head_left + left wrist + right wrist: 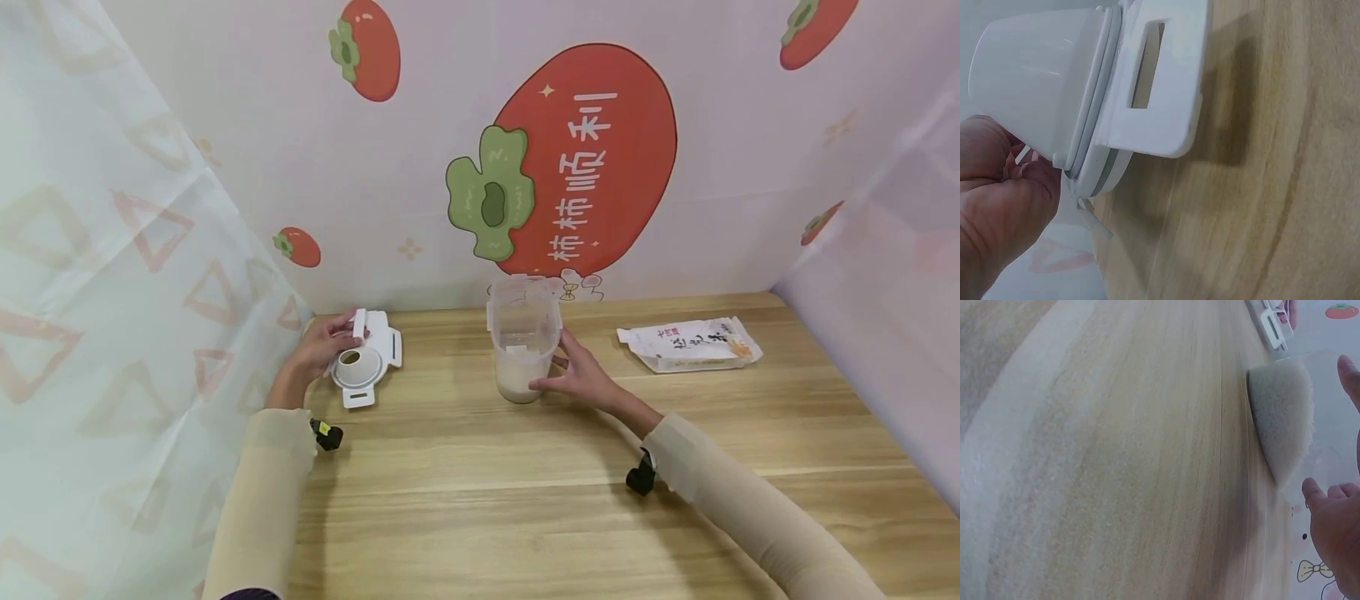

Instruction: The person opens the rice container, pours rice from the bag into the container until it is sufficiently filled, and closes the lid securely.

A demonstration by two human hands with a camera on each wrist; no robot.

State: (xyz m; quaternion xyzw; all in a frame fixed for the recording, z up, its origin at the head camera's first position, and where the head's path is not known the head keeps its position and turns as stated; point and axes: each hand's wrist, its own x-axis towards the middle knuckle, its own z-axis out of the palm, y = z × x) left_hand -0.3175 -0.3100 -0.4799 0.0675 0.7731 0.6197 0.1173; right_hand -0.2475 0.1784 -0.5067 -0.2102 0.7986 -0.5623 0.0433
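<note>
At the left back of the table my left hand (317,350) grips a white plastic lid (381,332), fingers at its upright flap. The lid has slotted side latches and a round raised spout (362,367); in the left wrist view the slotted latch (1179,75) stands out over the wood, and the fingertips are hidden behind the spout. A tall clear container (525,325) stands upright near the wall, its top uncovered. White rice (1282,412) fills its bottom. My right hand (581,379) holds the container low on its right side, thumb in front and fingers behind.
A white printed bag (690,344) lies flat on the wooden table (480,500), right of the container. A patterned cloth wall (420,167) rises directly behind the container, and more cloth (150,275) hangs along the left side.
</note>
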